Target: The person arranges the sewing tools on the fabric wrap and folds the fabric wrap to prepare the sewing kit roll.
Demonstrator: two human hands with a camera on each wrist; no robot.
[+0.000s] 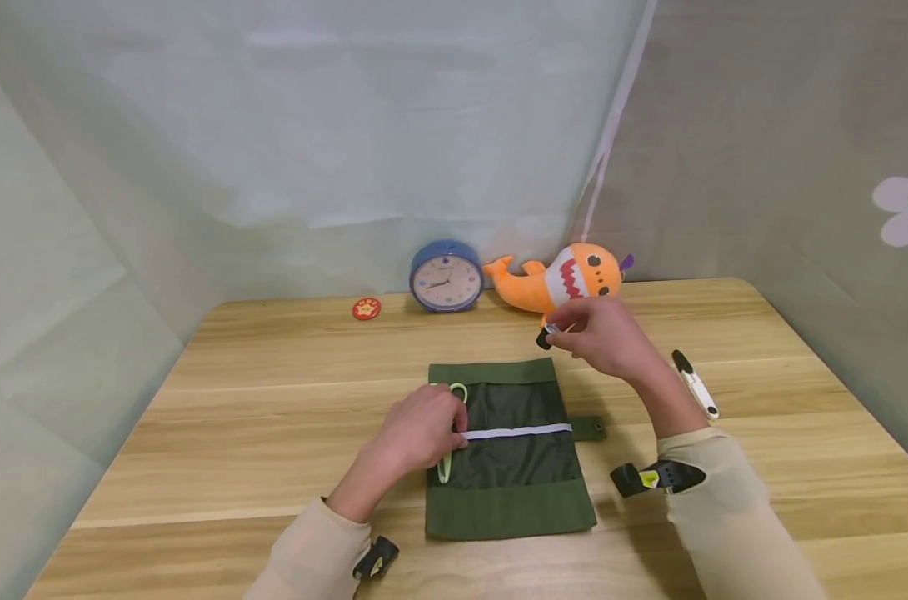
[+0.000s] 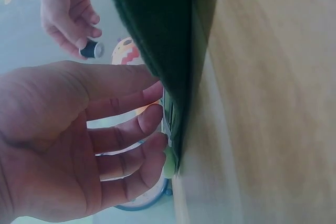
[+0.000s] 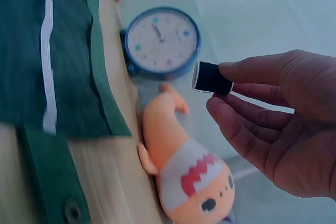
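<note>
Right hand (image 1: 606, 337) is pinching a round spool (image 3: 213, 78), risking a slip and roll; left hand (image 1: 421, 425) is touching pouch (image 1: 510, 510), can't tell grip

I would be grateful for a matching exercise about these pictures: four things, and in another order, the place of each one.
Things
1. thread spool
2. scissors
3. clock
4. red disc

Places
A. on the green pouch
B. flat on the table, left of the clock
C. pinched in the right hand
D. upright, beside the orange toy

Pairs: 1-C, 2-A, 3-D, 4-B
</note>
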